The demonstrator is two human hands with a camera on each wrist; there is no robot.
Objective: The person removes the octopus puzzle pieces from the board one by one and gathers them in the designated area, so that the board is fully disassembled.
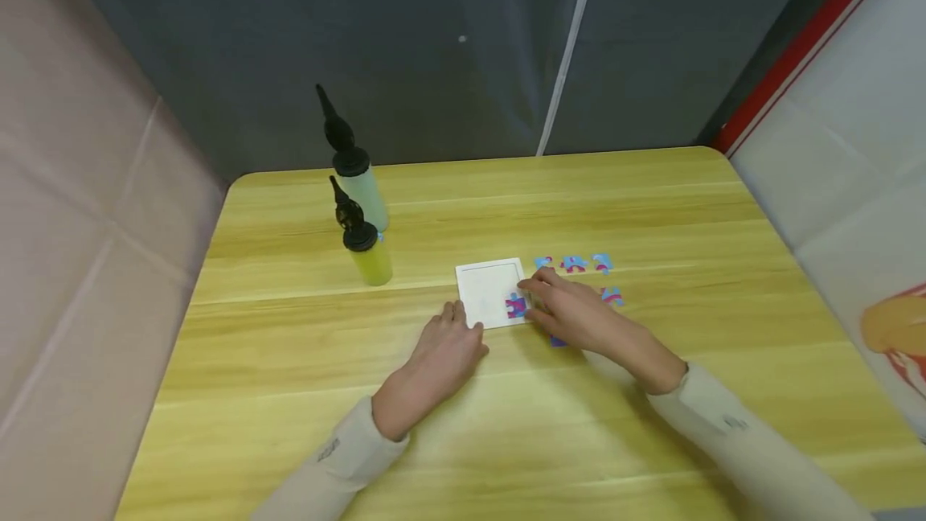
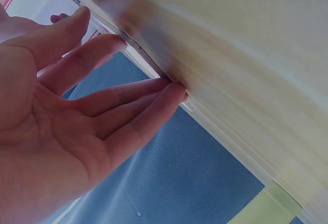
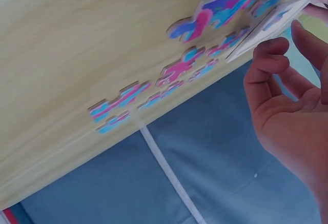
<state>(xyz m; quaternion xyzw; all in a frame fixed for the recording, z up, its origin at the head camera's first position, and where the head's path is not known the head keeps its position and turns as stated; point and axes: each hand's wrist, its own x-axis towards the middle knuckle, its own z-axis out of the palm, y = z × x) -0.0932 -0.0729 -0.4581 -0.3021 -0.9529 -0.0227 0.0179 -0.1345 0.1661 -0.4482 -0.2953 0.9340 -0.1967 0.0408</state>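
Note:
A square white puzzle tray point(image 1: 483, 289) lies flat on the table between both hands. One pink-and-blue jigsaw piece point(image 1: 515, 307) sits in its lower right corner. My left hand point(image 1: 440, 352) rests its fingertips along the tray's left and near edges, fingers fairly straight. At the right edge, beside that piece, my right hand point(image 1: 579, 313) has its fingers bent and its thumb apart; I see nothing held between them. Several loose jigsaw pieces point(image 3: 179, 66) lie to the right of the tray, partly hidden by the right hand in the head view.
Two pump-like bottles with black pointed tops stand left of the tray: a pale green one point(image 1: 365, 198) behind and a yellow one point(image 1: 373, 265) in front. A dark curtain point(image 1: 434, 63) hangs past the far edge of the wooden table point(image 1: 289, 392).

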